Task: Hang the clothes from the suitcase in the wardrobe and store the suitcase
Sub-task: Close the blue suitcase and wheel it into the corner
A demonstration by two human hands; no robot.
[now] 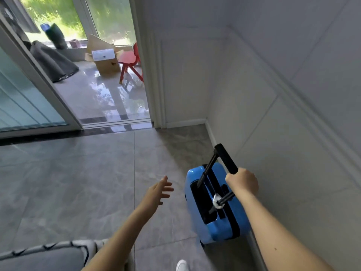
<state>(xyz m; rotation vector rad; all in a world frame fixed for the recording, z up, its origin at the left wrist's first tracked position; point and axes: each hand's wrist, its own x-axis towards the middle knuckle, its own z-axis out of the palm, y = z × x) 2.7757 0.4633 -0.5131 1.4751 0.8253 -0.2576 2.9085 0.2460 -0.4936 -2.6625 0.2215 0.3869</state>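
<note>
Already the right hand (243,182) has its fingers clenched round the near end of the black pull handle (226,159), directly above the blue suitcase (213,204), which stands upright on the floor (78,182) against the wall (293,133). Relaxed and holding nothing, the left hand (158,191) hovers to its left, farther away.

Beyond the doorway, an open cardboard box (105,59) just beside a red chair (130,64) on glossy floor (101,98).
</note>
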